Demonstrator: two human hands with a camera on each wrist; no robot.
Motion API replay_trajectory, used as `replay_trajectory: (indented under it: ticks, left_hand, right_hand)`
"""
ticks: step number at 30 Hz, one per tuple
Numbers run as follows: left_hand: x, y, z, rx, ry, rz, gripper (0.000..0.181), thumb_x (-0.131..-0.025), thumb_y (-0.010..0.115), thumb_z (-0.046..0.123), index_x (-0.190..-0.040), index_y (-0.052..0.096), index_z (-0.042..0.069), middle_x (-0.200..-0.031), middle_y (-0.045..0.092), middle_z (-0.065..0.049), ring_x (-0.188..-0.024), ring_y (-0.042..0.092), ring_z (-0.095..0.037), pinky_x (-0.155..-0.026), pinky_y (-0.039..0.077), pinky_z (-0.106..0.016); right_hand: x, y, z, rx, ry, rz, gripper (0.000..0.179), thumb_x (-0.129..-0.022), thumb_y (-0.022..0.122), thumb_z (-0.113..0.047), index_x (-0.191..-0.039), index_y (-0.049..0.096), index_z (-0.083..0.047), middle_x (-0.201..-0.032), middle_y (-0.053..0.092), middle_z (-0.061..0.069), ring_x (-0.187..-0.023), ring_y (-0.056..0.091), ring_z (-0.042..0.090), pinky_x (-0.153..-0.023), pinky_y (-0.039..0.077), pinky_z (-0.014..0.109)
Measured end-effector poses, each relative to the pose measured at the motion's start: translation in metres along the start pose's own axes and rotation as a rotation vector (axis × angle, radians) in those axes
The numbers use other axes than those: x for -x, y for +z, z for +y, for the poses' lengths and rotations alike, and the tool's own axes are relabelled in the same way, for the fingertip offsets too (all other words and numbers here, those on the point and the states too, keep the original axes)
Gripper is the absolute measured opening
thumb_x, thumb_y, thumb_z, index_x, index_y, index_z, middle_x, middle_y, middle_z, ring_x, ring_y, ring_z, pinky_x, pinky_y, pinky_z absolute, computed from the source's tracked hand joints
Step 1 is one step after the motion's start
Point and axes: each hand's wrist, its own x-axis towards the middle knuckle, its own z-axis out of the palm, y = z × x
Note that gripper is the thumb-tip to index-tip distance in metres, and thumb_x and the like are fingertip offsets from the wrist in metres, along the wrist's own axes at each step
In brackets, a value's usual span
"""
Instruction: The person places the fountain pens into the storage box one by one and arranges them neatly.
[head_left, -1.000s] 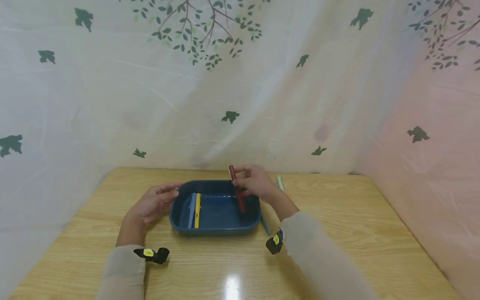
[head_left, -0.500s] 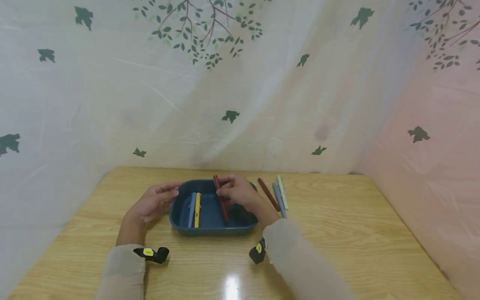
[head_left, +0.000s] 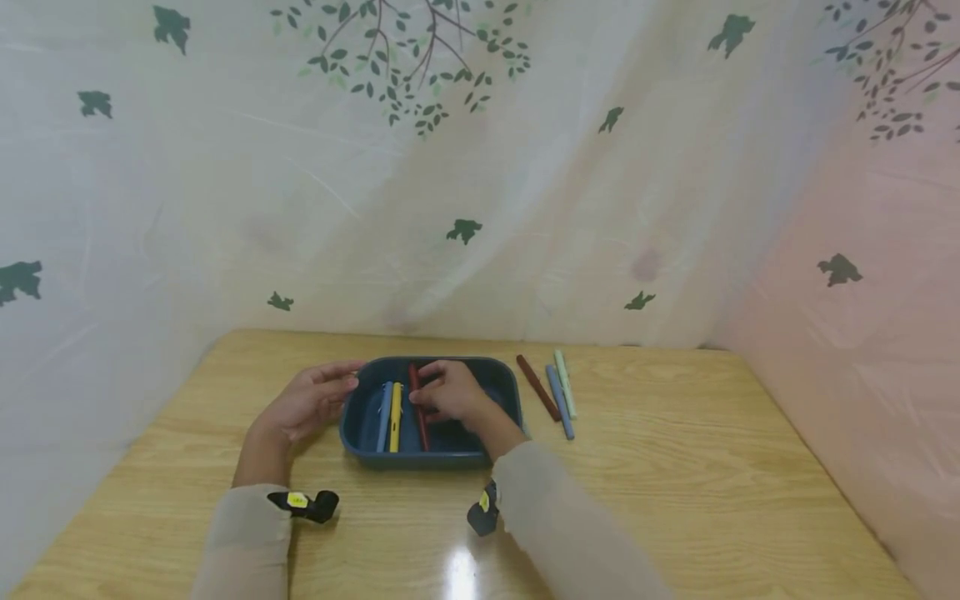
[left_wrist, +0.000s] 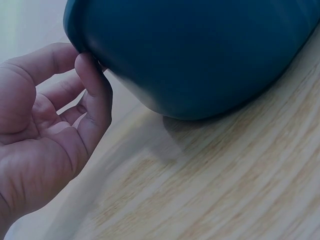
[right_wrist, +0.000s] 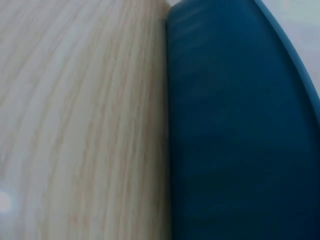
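Note:
A dark blue tray [head_left: 450,459] sits on the table. In it, a blue pen [head_left: 384,417] and a yellow pen [head_left: 396,417] lie side by side at the left. My right hand [head_left: 453,393] reaches inside and pinches a dark red pen [head_left: 420,421] just right of the yellow one, roughly parallel to it. My left hand [head_left: 307,404] holds the tray's left rim; the left wrist view shows fingertips [left_wrist: 89,65] at that rim. In the right wrist view only the tray's outer wall [right_wrist: 240,125] and tabletop appear, with the right hand out of sight.
Right of the tray, a brown-red pen [head_left: 537,387], another blue pen [head_left: 559,402] and a pale green pen [head_left: 566,383] lie on the wooden table [head_left: 675,467]. A printed curtain [head_left: 360,250] hangs behind the table's back edge.
My right hand has carried the red pen leftward and lower inside the tray, toward the yellow pen. The pens at the right have come into view. My left hand stays at the rim.

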Motion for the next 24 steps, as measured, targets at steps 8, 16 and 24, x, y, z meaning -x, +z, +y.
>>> replay_trajectory:
  ticks: [8,16,24]
  left_hand:
    - [-0.001,-0.003,-0.001,-0.012,0.011,-0.020,0.040,-0.104,0.061,0.011,-0.143,0.056,0.003,-0.114,0.071,0.002,-0.099,0.068,-0.014,-0.087,0.058,-0.032]
    - [-0.003,-0.005,0.000,-0.023,0.006,-0.015,0.045,-0.103,0.063,0.013,-0.145,0.053,0.001,-0.113,0.071,0.002,-0.098,0.068,-0.015,-0.087,0.058,-0.033]
    - [-0.006,-0.004,0.000,-0.016,0.017,-0.027,0.041,-0.103,0.063,0.011,-0.143,0.055,0.003,-0.113,0.071,0.002,-0.099,0.068,-0.013,-0.087,0.057,-0.032]
  right_hand:
    - [-0.004,0.010,0.002,0.047,0.073,0.050,0.041,-0.086,0.076,0.007,-0.123,0.059,0.002,-0.090,0.073,0.016,-0.076,0.072,0.023,-0.063,0.062,0.036]
    - [-0.006,0.017,0.000,0.087,0.098,0.087,0.043,-0.085,0.077,0.008,-0.123,0.058,0.004,-0.087,0.072,0.018,-0.078,0.075,0.029,-0.059,0.061,0.034]
    - [-0.009,0.019,-0.001,0.057,0.125,0.085,0.035,-0.086,0.071,0.014,-0.118,0.059,0.006,-0.084,0.070,0.018,-0.074,0.073,0.027,-0.060,0.062,0.034]
